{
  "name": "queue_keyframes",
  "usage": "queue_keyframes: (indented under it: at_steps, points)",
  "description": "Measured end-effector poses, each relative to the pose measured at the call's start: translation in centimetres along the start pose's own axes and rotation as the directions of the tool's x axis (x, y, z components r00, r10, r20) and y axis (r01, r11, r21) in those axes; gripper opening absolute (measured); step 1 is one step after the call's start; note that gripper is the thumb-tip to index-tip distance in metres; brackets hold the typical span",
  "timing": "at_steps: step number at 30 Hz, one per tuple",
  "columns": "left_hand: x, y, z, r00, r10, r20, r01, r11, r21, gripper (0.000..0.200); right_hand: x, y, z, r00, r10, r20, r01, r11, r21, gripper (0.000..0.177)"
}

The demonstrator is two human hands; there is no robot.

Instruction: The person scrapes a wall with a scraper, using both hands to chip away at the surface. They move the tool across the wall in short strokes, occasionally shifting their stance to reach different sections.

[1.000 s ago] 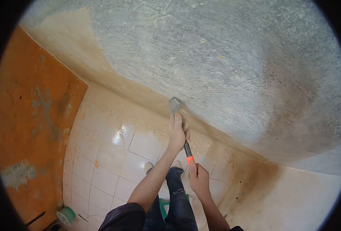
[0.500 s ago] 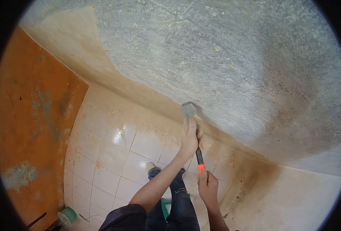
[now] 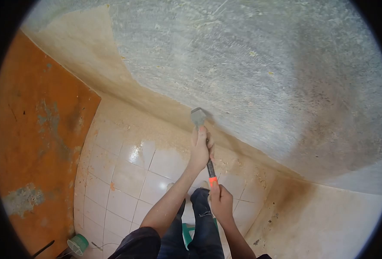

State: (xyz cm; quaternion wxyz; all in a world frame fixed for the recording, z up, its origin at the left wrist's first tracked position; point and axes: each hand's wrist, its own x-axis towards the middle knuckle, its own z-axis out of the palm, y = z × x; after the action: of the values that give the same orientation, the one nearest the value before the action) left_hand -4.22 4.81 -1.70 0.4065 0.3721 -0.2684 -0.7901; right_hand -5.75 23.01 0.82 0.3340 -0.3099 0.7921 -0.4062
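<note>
A long-handled scraper (image 3: pixel 198 116) has its flat grey blade against the wall (image 3: pixel 225 73), at the border between the rough grey surface and the smooth beige strip. My left hand (image 3: pixel 201 144) is wrapped round the tool just below the blade, thumb along it. Lower down, my right hand (image 3: pixel 221 200) grips the end of the dark handle, by its orange-red band (image 3: pixel 213 179).
An orange wall (image 3: pixel 40 142) with worn patches stands at the left. Dusty white floor tiles (image 3: pixel 124 181) lie below, with crumbs along the wall. A green basket (image 3: pixel 78 244) is at the lower left; a green stool (image 3: pixel 187 235) shows by my legs.
The scraper and both my hands have moved left and slightly up along the border, with the blade still at the wall. Both hands have kept their grip. My feet and legs have shifted a little.
</note>
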Motion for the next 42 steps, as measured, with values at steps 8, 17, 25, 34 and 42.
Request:
queue_keyframes:
  at_steps: [8,17,25,34,42]
  points:
    - [0.7,0.6,-0.5,1.0,0.006,-0.01,-0.006,1.0,-0.016,0.036,1.0,-2.3,-0.4,0.999,-0.026,0.029,0.028,0.997,-0.069,0.043]
    - [1.9,0.7,-1.8,0.998,0.048,-0.039,-0.051,0.996,-0.077,0.037,2.1,-3.2,-0.5,0.998,0.012,0.06,0.0,0.981,-0.196,0.039]
    - [0.8,0.3,-0.5,0.999,0.017,-0.038,-0.017,1.0,-0.005,0.037,0.8,-3.7,-1.4,0.998,0.061,0.008,-0.06,0.994,-0.094,0.037]
    - [0.7,1.4,-0.5,0.998,-0.034,-0.049,0.034,0.999,0.003,0.04,0.7,-3.1,-0.2,0.99,0.138,0.024,-0.137,0.99,-0.018,0.043]
    - [0.0,2.7,0.3,1.0,-0.022,-0.02,0.022,1.0,0.005,0.039,0.8,-4.0,0.1,0.994,0.096,0.043,-0.096,0.995,-0.011,0.039]
